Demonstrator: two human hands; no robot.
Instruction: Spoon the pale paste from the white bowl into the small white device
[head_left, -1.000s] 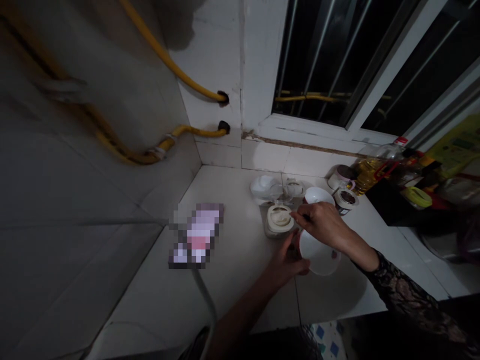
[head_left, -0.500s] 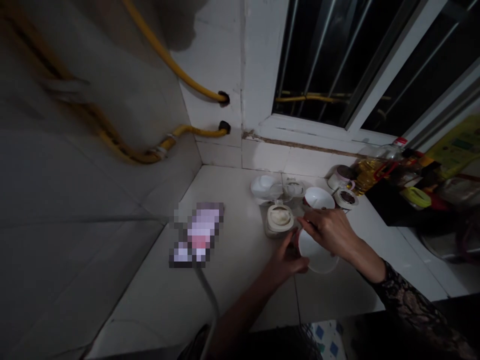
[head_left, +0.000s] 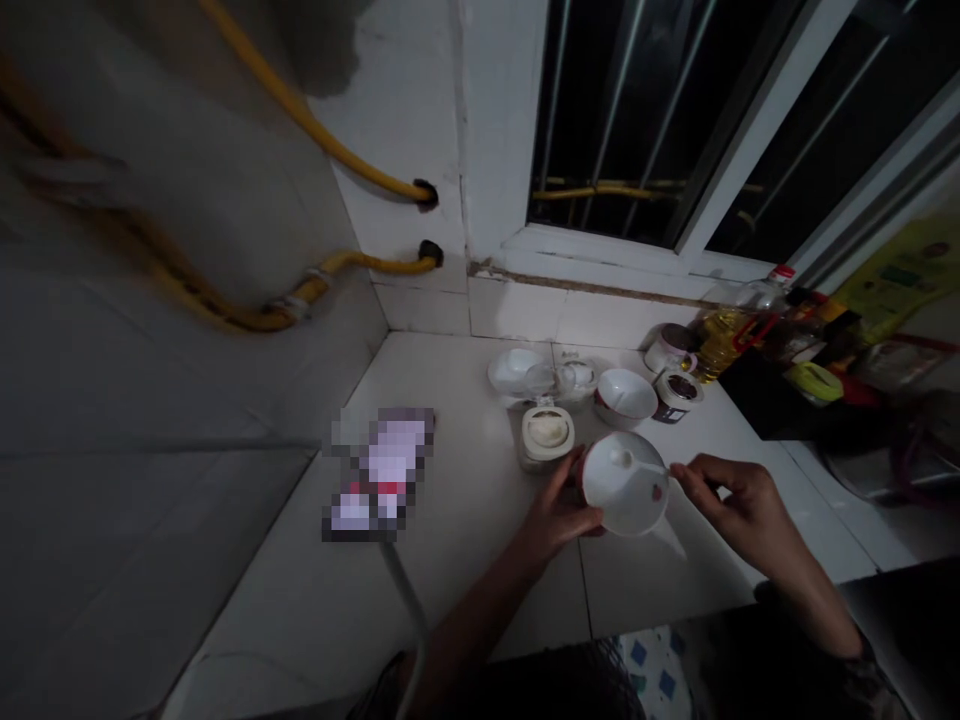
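Observation:
My left hand (head_left: 559,515) is closed around the side of a white bowl (head_left: 637,510) with a red outer side, tilted so its inside faces me. A small white spoon (head_left: 622,458) lies across the inside of the bowl. The end of its handle is pinched in my right hand (head_left: 739,505), at the bowl's right rim. Just behind my left hand stands a clear square jar (head_left: 546,440) with a whitish top; its contents are hard to make out. A second white bowl (head_left: 626,398) rests upright behind the held one.
Dark-topped jars (head_left: 679,394) stand right of the rear bowl, with an oil bottle (head_left: 720,340) beyond. Clear and white containers (head_left: 517,372) sit by the wall. A pixelated phone-like object (head_left: 390,460) lies left on the counter (head_left: 465,560), a grey cable (head_left: 409,600) before it.
My right hand has moved right, off the front of the bowl, so the spoon and the bowl's inside now show. The view has shifted slightly.

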